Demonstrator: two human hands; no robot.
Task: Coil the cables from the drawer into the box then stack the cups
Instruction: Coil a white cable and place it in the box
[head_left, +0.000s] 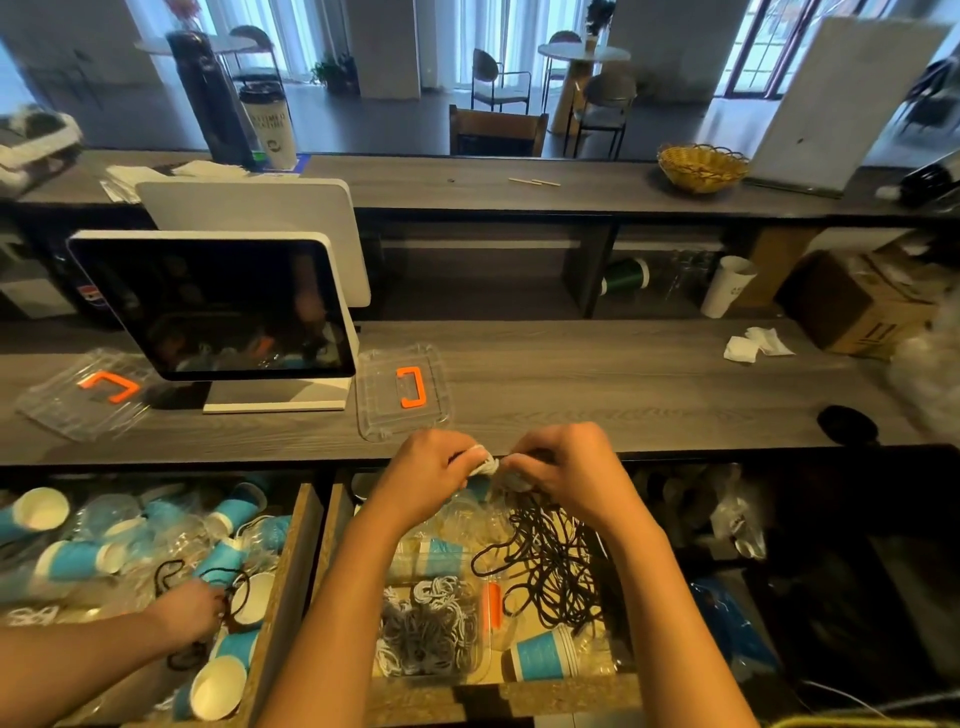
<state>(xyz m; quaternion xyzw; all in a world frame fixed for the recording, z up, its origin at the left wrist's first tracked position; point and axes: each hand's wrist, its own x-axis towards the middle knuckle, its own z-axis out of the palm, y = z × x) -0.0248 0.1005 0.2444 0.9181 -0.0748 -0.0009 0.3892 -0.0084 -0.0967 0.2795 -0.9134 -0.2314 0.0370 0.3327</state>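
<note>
Coiling is the step in hand: my left grip (434, 467) and right grip (563, 467) both pinch a white cable (487, 464) above the drawer (340, 525), at the bench (623, 384) edge. Next I'd judge it goes down into the clear box (431, 629) below. Black cables (550, 566) tangle beside; cups (543, 657) crowd the drawer. A third hand (189, 610) works left.

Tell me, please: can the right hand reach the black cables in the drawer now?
Probably yes, but not at once. The black cables lie uncovered in the open drawer, right below the right hand. However, it pinches a white cable together with the left hand, so its grip is busy.
</note>
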